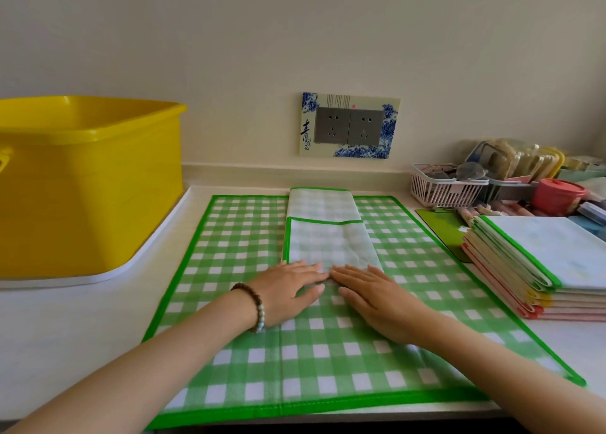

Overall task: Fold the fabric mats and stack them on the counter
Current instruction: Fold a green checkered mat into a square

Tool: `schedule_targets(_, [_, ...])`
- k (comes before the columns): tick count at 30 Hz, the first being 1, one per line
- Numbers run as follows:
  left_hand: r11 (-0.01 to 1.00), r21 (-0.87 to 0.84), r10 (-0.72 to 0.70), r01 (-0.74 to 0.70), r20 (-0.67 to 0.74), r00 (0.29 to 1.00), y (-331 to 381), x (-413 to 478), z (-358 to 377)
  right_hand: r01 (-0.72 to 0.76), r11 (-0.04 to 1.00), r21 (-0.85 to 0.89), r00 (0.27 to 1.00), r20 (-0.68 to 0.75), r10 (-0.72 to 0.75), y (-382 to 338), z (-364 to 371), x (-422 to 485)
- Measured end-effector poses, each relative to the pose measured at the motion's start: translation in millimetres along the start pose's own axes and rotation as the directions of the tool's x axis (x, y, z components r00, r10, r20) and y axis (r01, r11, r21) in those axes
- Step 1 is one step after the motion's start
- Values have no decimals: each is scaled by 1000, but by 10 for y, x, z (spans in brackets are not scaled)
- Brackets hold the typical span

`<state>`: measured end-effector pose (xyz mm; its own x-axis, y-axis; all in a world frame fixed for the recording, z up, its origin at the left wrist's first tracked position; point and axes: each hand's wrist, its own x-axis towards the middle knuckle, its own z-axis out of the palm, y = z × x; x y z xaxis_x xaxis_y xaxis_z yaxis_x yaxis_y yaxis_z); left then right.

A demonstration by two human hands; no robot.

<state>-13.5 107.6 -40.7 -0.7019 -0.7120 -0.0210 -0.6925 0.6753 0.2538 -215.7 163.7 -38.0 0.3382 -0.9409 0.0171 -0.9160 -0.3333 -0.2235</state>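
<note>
The left hand point(288, 289) and right hand point(377, 299) lie flat side by side, fingers straight, gripping nothing. Their fingertips press the near end of a pale folded strip point(331, 243) on the green checked mat point(229, 253), which is spread on the counter point(65, 328). A stack of folded mats point(541, 269) sits to the right, a yellow tub point(88, 184) to the left.

Green checked mat point(328, 368) lies spread beside folded stack point(557, 253).

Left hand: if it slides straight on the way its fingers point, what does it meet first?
Probably the right hand: the left hand points forward-right, and their fingertips nearly touch on the pale folded flap of the green checked fabric mat.
</note>
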Motion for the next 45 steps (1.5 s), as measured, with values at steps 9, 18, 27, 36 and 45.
schedule_targets(9, [1000,19,-17,17,-1,1000,-14,-62,-14,28,999,-34,997,76,-25,147,-43,-14])
schedule_targets(18, [999,20,-43,42,13,999,-135,-238,-44,-29,998,53,994,107,23,527,-127,-316])
schedule_targets(27, [998,-29,-65,63,-47,997,-201,-271,-4,-92,983,159,995,56,84,585,-269,-297])
schedule_targets(36, [989,-51,-139,136,-55,989,-182,-276,24,-42,999,7,997,-69,42,543,-295,103])
schedule_targets(45, [986,-99,-149,137,-130,980,-192,-281,23,214,944,-250,911,-297,-285,601,-226,170])
